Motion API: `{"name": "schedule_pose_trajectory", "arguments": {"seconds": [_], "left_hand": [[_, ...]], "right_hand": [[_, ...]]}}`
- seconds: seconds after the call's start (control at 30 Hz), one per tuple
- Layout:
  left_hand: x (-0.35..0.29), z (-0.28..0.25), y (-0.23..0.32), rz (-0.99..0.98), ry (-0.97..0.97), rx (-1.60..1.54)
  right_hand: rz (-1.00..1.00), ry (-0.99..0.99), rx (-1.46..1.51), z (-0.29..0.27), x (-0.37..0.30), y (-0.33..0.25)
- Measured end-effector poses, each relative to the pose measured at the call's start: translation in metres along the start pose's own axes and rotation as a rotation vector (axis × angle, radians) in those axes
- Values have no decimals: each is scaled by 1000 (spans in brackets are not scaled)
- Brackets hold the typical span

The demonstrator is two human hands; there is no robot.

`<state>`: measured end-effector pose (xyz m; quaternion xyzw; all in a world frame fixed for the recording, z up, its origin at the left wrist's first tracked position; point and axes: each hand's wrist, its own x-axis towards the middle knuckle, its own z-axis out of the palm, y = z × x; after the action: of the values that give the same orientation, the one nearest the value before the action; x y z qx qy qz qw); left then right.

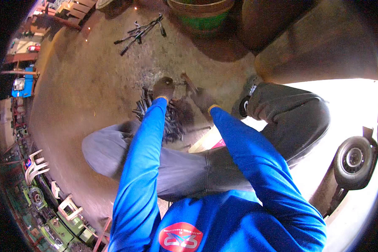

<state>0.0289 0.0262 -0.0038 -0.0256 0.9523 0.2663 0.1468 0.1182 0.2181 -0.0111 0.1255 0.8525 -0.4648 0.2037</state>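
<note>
My left hand (164,87), in a dark glove, is closed in a fist above a heap of short dark metal rods (172,128). What it grips is mostly hidden; a thin piece seems to stick out toward the right. My right hand (204,101), also in a dark glove and blurred, is wrapped around a brownish bar-like tool (190,84), whose far end reaches up close to the left hand. The rods lie loosely on the floor between my bent legs. A pale board-like piece (206,140) is partly hidden under my right forearm.
Beyond the hands, several bent dark metal rods (140,33) lie crossed on the concrete floor. A green and brown tub (203,17) stands at the far side. At right is a small wheel (353,158); at left, white plastic chairs (36,167) and green machinery (61,224).
</note>
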Motion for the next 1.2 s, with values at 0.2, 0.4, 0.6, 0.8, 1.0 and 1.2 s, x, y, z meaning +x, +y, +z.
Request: {"name": "schedule_pose_trajectory", "arguments": {"seconds": [0.2,0.4,0.6,0.8,1.0,1.2], "left_hand": [[23,8,-27,106,42,142],[27,8,-47,198,-13,215],[19,2,-23,142,-51,218],[28,15,-27,157,-85,167],[32,27,-48,87,-108,326],[42,28,-65,51,-176,317]], "right_hand": [[35,-62,-3,-8,7,-11],[-27,76,-6,11,15,6],[129,-93,10,-1,15,13],[-13,123,121,5,11,21],[45,-38,-175,-1,10,11],[4,80,21,14,16,14]]}}
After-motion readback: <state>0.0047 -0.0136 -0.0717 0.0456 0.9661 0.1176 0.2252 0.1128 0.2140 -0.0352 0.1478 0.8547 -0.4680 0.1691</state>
